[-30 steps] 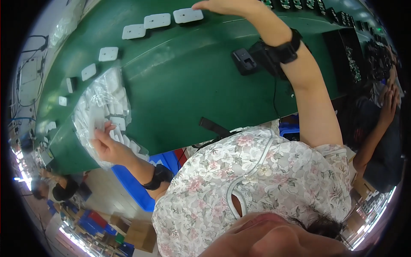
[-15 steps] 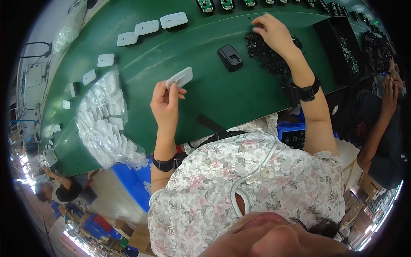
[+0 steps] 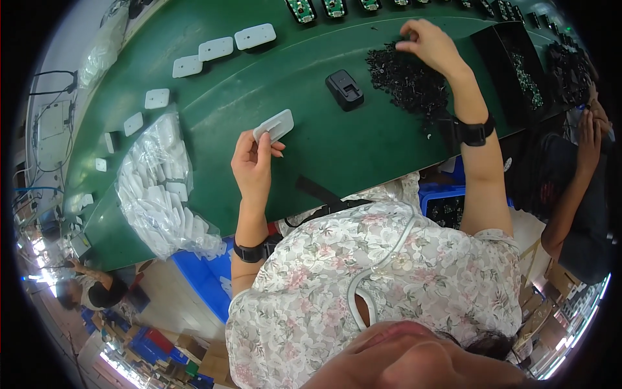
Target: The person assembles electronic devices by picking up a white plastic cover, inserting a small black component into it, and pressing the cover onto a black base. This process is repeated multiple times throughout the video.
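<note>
My left hand [image 3: 251, 162] pinches a white plastic cover [image 3: 275, 126] by its lower left end, above the green table [image 3: 304, 178]. The cover is tilted, and a raised strip shows along its face. My right hand [image 3: 433, 47] hovers at the far edge of a loose pile of small black parts [image 3: 405, 81]. Its thumb and fingertips are drawn together. Whatever lies between them is too small to make out. Between my hands, a black battery charger [image 3: 345, 89] rests on the table.
Several white covers [image 3: 215, 48] lie in a curved row at the far left. A clear bag of white covers [image 3: 159, 194] sits left of my left hand. Cases with green circuit boards [image 3: 335, 8] line the far edge. A black bin [image 3: 512, 74] stands right, near another person's hand [image 3: 588, 139].
My right hand has shifted right along the far side of the pile. The white cover in my left hand has turned, showing more of its face and the raised strip.
</note>
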### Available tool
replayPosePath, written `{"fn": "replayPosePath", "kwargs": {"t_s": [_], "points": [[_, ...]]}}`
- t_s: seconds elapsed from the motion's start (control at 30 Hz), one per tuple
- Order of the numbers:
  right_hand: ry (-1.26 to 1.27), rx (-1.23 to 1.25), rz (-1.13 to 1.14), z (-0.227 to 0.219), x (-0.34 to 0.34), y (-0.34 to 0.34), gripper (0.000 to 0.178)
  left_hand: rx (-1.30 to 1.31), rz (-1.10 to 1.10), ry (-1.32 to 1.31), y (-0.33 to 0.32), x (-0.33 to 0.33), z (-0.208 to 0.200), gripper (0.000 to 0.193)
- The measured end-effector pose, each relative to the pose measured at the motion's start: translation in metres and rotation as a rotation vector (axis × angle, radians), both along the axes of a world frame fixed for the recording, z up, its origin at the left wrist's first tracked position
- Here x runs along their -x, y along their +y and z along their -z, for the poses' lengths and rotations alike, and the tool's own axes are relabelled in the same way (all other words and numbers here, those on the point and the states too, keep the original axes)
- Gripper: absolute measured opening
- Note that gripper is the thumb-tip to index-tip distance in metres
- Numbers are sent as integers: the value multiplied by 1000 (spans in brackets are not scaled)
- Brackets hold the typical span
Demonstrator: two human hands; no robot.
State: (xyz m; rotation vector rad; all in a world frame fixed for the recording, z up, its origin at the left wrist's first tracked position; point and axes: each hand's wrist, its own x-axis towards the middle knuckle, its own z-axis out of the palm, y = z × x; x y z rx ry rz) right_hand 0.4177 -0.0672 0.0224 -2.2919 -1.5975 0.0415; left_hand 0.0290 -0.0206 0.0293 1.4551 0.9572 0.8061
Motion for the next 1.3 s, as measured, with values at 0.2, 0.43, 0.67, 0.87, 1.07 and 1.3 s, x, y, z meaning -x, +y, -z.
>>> {"fn": "replayPosePath", "kwargs": {"t_s": [0.2,0.43,0.67,0.87,1.07,1.3], "points": [[290,15,-127,2,26,-30,15,67,37,-44,2,-13,6,13],[89,-122,-122,6,32,-41,11,22,97,-34,1,-20,1,12],[28,-119,-74,4,41,-43,11,-64,97,-10,1,-26,-8,12],[-36,-162,-79,-14,59,-33,10,55,65,-72,0,-45,-30,19],[1263,-209,-131,-35,93,-11,10,-176,122,-13,3,-54,-34,21],[1563,-164,-308,-46,150,6,15,-397,28,46,4,-61,-40,21]]}}
